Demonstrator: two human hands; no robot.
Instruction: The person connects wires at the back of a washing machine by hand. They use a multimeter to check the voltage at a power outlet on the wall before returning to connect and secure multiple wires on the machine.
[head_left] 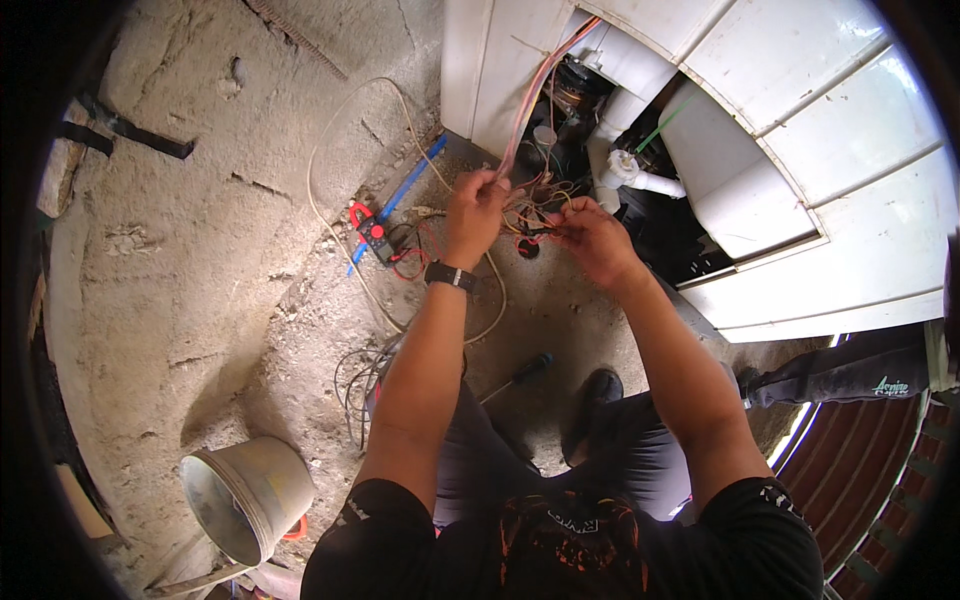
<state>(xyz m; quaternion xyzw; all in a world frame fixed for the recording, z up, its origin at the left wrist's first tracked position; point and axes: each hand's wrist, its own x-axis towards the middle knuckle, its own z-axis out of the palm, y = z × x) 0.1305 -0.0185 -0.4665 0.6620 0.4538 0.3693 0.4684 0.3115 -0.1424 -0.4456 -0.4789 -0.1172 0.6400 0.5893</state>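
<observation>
My left hand (476, 212), with a dark band at the wrist, is closed round a bundle of coloured wires (527, 108) that comes down from a white machine (640, 70). To its right my right hand (597, 240) is closed in a pinch on thin wires at the edge of a loose tangle of wires (528, 208). The tangle hangs between both hands, before the machine's opening. On the ground left of my left hand lies a red and black clamp meter (374, 236) with its leads, against a blue strip (412, 180).
White plastic pipes (622, 170) show inside the machine. A pale cable (312, 180) loops over the ground. A screwdriver (532, 370) lies near my feet, and a dirty bucket (285, 475) lies tipped at the lower left. A rough wall (180, 260) runs along the left.
</observation>
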